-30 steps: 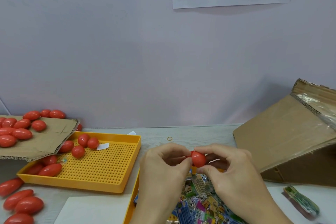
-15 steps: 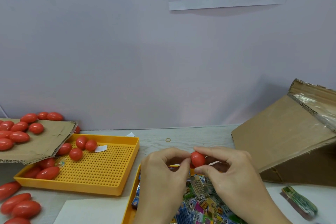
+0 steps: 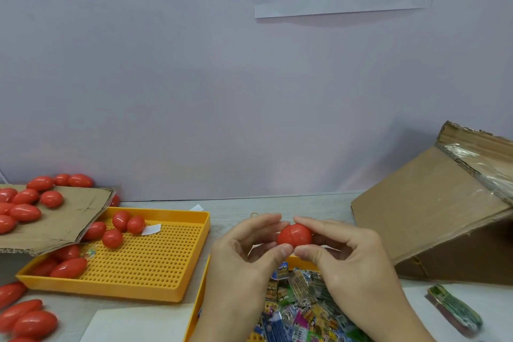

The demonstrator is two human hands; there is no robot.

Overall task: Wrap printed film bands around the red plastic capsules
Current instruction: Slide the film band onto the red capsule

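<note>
Forearms are getting cut off at bottom edge. Printed film bands are piling in a 2nd yellow tray, mostly hidden under both wrists; print too small to read. Left hand & right hand are meeting above that pile, thumbs underneath, forefingers on top, both pinching one red capsule btwn fingertips, seam showing upright. Whether a band is sitting on it, can't tell. Further left, perforated yellow tray is holding loose capsules; more are lying on cardboard sheet. Cardboard box is leaning at right.
</note>
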